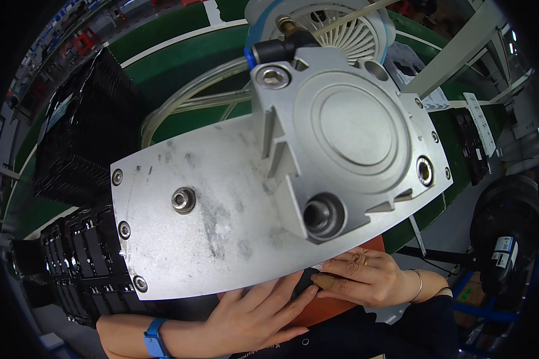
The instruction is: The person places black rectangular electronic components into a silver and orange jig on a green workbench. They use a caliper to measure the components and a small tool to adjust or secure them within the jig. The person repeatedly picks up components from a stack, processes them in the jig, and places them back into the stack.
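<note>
While the green worktop (179, 51) stretches away behind everything, a broad silvery metal plate (221, 239) covers the middle of the view; it looks rigid and heavy, with bolts set along its ends, and its near edge hides part of the work; black ribbed trays (84, 134) stand stacked to the left, probably light for their bulk and better lifted by the outer rims; a cast-metal pneumatic cylinder (353, 128) sits on the plate, smooth, hard and most likely firmly fixed.

Below the plate's near edge, close to the person's body, lies an orange-red piece (326, 311), flat as far as it shows; I judge it a fairly light base, steadied best by its margins, though its stiffness cannot be told.

Over it reach the left hand (254, 317) and the right hand (359, 278), nearly meeting; the left fingers are stretched and slightly spread, some tips lost at the plate's edge; the right fingers are bent and drawn close together above the thumb, which wears a tan finger cover (324, 281); whether either hand grips anything cannot be told.

Between the fingertips shows a small dark piece (305, 282), mostly hidden; it seems light, and a gentle pinch at its edges would suit it, since its softness and fragility are unclear.
</note>
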A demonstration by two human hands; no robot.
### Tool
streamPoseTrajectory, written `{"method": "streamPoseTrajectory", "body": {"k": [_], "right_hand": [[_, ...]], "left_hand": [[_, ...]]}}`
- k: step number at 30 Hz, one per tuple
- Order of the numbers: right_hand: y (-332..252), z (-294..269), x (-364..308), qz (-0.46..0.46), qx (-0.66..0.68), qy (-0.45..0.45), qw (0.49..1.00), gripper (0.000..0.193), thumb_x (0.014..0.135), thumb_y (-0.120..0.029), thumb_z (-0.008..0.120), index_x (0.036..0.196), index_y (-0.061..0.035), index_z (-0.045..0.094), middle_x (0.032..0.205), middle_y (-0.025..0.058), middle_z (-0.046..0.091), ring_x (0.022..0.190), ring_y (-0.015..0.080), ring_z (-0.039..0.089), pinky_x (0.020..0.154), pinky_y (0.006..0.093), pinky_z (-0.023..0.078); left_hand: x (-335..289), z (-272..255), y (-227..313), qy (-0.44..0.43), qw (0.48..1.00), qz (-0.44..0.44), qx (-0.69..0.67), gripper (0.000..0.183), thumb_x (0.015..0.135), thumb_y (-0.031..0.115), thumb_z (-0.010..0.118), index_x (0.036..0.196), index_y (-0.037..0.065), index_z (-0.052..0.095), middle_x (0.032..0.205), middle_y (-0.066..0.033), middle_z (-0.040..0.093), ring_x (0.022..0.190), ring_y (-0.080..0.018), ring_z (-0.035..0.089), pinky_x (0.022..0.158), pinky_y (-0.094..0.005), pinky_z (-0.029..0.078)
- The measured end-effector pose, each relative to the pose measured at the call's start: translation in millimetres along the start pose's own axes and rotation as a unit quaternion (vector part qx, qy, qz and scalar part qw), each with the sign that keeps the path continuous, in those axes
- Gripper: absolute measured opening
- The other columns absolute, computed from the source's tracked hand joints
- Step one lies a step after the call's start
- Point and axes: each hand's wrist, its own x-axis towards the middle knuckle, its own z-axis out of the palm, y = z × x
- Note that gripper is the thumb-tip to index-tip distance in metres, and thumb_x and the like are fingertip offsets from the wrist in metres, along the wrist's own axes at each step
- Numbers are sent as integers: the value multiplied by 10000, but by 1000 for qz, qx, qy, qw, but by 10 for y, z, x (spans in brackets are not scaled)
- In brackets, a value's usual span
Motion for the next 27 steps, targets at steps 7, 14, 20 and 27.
{"method": "streamPoseTrajectory", "body": {"k": [7, 14, 20, 27], "right_hand": [[-9, 13, -4, 4, 8, 0, 1000, 224, 796, -215, 717, 952, -54, 719, 1129, 126, 664, 1092, 272, 648, 929, 371, 539], [-58, 19, -23, 24, 16, -13, 999, 191, 832, -168, 695, 975, -43, 702, 1170, 149, 637, 1136, 314, 616, 939, 410, 528], [-246, -126, 31, 190, 354, -63, 914, 389, 882, -32, 599, 1258, -65, 503, 1462, 136, 369, 1411, 299, 306, 1126, 448, 290], [-112, -99, 170, 400, 560, 86, 720, 364, 815, 14, 701, 1097, -61, 484, 1041, 43, 565, 978, 117, 597, 833, 280, 517]], "left_hand": [[-10, -6, 9, 0, 1000, 0, 4, 596, 825, 661, 565, 1244, 242, 623, 1371, -126, 508, 1312, -283, 425, 1117, -491, 230], [-10, 32, -2, 26, 1000, 4, -16, 556, 818, 611, 607, 1224, 231, 632, 1379, -139, 501, 1319, -293, 419, 1102, -491, 258], [4, 28, -19, 33, 999, 11, -21, 570, 831, 562, 615, 1274, 203, 598, 1394, -139, 493, 1340, -305, 402, 1110, -487, 252], [-63, 24, -11, 224, 970, 86, -27, 395, 858, 355, 665, 1160, 102, 637, 1172, -91, 613, 960, -226, 615, 771, -332, 487]]}}
